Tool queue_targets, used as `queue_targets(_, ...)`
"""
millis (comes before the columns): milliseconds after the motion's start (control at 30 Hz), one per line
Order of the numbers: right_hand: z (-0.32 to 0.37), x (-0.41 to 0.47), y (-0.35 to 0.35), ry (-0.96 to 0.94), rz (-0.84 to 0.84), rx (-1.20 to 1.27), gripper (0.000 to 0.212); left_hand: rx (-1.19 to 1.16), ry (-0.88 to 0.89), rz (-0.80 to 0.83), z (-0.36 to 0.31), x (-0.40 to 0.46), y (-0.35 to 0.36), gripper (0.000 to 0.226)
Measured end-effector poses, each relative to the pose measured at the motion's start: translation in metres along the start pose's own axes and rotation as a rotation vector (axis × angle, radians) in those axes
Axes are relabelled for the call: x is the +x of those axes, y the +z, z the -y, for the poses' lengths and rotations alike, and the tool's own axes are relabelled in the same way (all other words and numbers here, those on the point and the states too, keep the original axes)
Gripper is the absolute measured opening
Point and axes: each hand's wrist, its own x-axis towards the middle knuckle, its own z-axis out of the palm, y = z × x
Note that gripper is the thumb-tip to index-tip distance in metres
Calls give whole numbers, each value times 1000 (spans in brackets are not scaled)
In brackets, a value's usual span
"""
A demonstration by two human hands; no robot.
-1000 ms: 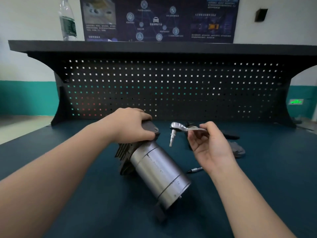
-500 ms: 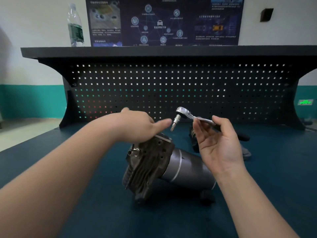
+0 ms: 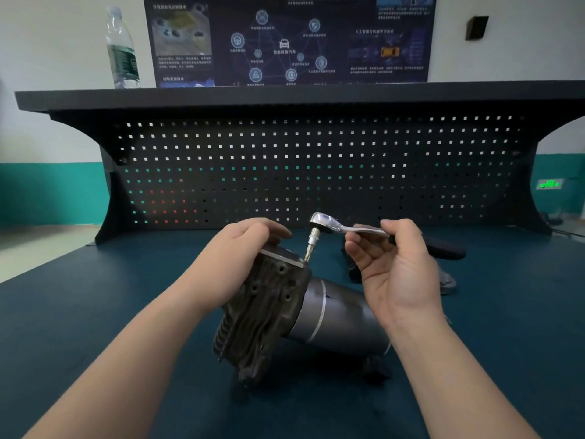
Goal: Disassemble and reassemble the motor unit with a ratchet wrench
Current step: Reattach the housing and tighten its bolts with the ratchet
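Motor point(image 3: 319, 315) lies on its side mid-frame on the bench point(image 3: 506, 343), long axis running from the dark finned end cap point(image 3: 262, 312) at lower left to the smooth grey can at right. Cap face is tilted up toward the viewer.

Left hand point(image 3: 240, 248) is curled over the top edge of the cap, gripping it to steady the unit. Right hand point(image 3: 392, 264) pinches the wrench point(image 3: 348, 228) at the metal neck; the black handle sticks out past it toward the right.

Key relation: the ratchet head sits just right of the left fingertips, with the bit point(image 3: 308, 250) pointing down and slightly left. Its tip is at the cap's upper right corner, on or just above the bright rim. I can't tell if it's seated in a fastener.

The left hand is the nearer one to the contact point. Bit axis is roughly square to the motor's long axis.

Cap looks like cast metal, ribbed, with several bolt holes on the face. The can has a bright band near the joint.

Judgement: early in disassembly, the cap looks fully attached.
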Motion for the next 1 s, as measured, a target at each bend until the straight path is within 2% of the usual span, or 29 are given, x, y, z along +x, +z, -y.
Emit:
queue_targets(67,-1,-1,0,-23,-9,3,6,19,33,48,7,-2,-3,26)
queue_targets(133,-2,0,1,-43,-19,23,8,13,47,29,9,-10,-4,25)
queue_targets(200,-4,0,1,-55,-26,19,8,44,199,-32,7,-19,-5,39)
queue_targets(300,-7,0,1,-55,-18,20,6,4,328,-60,9,-35,-10,43)
queue_targets(467,-3,2,-2,-5,15,41,4,20,341,-64,8,-31,-10,40)
queue_targets(533,-2,3,-3,47,30,54,11,22,362,-68,10,-33,-9,39)
queue_targets(633,2,6,-3,161,61,96,34,4,358,-57,10,-30,-11,38)
queue_targets(700,4,10,-4,254,88,141,29,-12,353,-36,10,-27,-12,38)
queue_targets(767,5,15,-6,337,105,190,7,-15,355,-18,10,-25,-14,38)
queue_targets(933,1,22,-11,486,62,407,11,-2,357,3,8,-16,-14,38)
queue_targets(1000,2,23,-12,553,59,494,20,-11,360,23,8,-14,-14,38)
